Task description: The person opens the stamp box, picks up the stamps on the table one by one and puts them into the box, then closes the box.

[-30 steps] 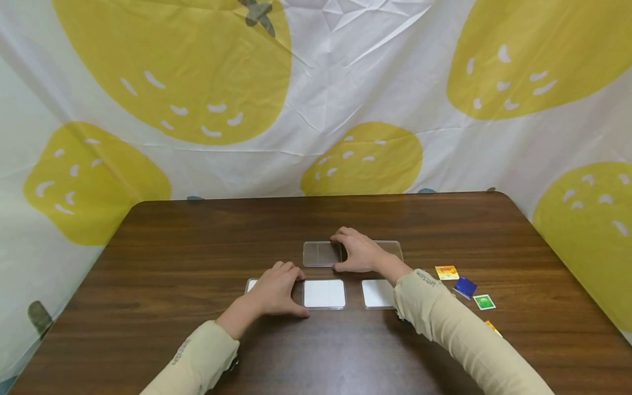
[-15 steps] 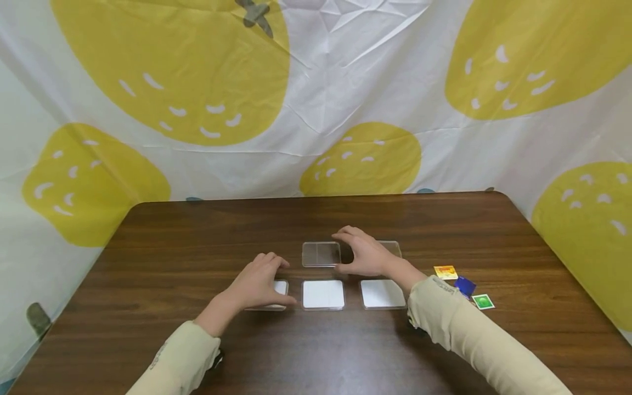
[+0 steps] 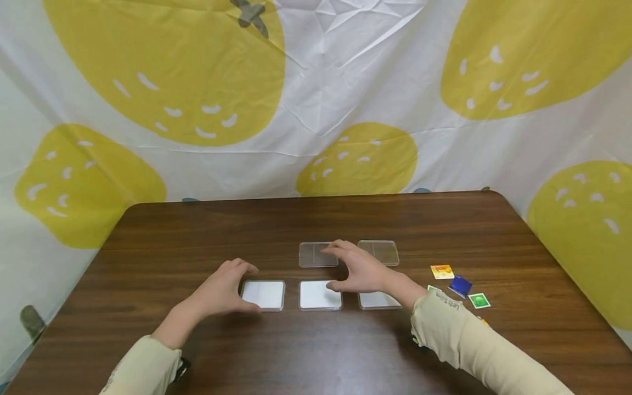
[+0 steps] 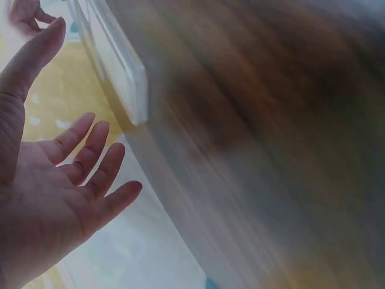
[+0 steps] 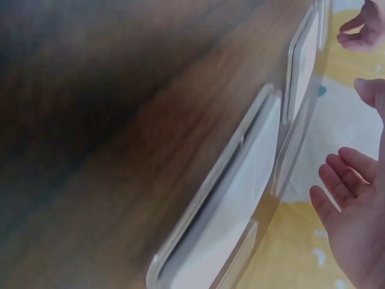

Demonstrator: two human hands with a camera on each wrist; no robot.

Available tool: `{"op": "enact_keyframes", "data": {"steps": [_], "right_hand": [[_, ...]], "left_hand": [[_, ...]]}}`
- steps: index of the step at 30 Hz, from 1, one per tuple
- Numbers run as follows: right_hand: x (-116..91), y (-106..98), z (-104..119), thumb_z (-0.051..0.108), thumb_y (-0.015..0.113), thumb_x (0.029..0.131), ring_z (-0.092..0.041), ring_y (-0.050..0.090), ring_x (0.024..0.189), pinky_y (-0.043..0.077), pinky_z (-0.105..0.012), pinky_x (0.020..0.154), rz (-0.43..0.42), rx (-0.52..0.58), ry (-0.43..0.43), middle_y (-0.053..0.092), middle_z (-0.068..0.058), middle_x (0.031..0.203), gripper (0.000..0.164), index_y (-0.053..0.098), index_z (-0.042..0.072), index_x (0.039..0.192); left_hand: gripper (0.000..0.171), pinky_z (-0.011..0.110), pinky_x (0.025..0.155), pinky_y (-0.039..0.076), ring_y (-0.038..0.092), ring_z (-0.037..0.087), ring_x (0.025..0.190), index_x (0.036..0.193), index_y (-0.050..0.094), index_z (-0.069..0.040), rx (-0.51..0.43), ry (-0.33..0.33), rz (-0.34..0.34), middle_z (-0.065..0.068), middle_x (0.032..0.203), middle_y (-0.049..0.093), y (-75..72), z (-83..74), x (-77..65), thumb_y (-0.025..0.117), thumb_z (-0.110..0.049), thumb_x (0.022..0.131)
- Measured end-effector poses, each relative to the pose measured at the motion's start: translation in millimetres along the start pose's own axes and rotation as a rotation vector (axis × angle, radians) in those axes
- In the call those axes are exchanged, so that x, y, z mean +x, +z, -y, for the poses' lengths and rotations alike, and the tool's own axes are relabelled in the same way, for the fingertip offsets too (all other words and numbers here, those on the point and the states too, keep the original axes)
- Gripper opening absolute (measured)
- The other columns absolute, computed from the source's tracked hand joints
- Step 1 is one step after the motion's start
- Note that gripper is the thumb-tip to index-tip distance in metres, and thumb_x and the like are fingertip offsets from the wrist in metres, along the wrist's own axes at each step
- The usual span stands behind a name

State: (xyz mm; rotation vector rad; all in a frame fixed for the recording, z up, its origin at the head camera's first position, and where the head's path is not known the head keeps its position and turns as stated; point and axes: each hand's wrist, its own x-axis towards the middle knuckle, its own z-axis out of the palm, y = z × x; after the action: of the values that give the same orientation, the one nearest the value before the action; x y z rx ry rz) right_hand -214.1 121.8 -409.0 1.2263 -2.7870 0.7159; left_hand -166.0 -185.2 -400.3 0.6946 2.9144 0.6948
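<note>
The left hand (image 3: pixel 217 292) and right hand (image 3: pixel 362 271) held nothing, fingers relaxed and parted.
The left hand was just beside the left white case (image 3: pixel 266 295); the right hand hung above the middle white case (image 3: pixel 315 296) and right white case (image 3: pixel 376 300), partly hiding both. Small coloured cards (image 3: pixel 460 286) lay right of the right hand; beyond its fingers lay a left clear piece (image 3: pixel 311 255) and a right clear piece (image 3: pixel 386 253).

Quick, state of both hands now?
Left hand: open, holding nothing, near the leftmost white, clear-rimmed rectangular case.
Right hand: open, holding nothing, near the middle white case.
</note>
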Motion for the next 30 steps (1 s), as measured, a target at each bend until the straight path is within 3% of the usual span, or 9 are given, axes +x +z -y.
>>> {"op": "enact_keyframes", "data": {"steps": [10, 22, 30], "right_hand": [[-2, 7, 17, 0.032, 0.073, 0.069, -0.020, 0.050, 0.109, 0.041, -0.036, 0.091, -0.014, 0.071, -0.038, 0.052, -0.007, 0.115, 0.063, 0.054, 0.000, 0.119], [11, 27, 43, 0.034, 0.071, 0.071, -0.015, 0.049, 0.108, 0.039, -0.030, 0.093, 0.032, 0.141, -0.039, 0.054, -0.003, 0.113, 0.059, 0.055, 0.003, 0.119], [22, 39, 58, 0.037, 0.071, 0.071, -0.015, 0.051, 0.103, 0.041, -0.027, 0.090, 0.008, 0.078, -0.023, 0.056, -0.005, 0.108, 0.058, 0.057, 0.002, 0.115]], "left_hand": [[0.067, 0.043, 0.086, 0.042, 0.052, 0.026, 0.099, 0.108, 0.057, -0.001, -0.028, -0.040, 0.005, 0.005, 0.101, 0.056, 0.4, 21.7, -15.8, 0.083, -0.037, 0.057], [0.062, 0.042, 0.086, 0.042, 0.051, 0.025, 0.098, 0.105, 0.058, -0.004, -0.005, -0.039, 0.012, 0.004, 0.099, 0.055, 5.0, 25.9, -15.4, 0.083, -0.033, 0.057], [0.060, 0.043, 0.085, 0.041, 0.050, 0.026, 0.098, 0.103, 0.059, -0.004, 0.032, -0.025, 0.002, 0.004, 0.098, 0.056, 7.3, 26.6, -13.4, 0.083, -0.033, 0.057]]}}
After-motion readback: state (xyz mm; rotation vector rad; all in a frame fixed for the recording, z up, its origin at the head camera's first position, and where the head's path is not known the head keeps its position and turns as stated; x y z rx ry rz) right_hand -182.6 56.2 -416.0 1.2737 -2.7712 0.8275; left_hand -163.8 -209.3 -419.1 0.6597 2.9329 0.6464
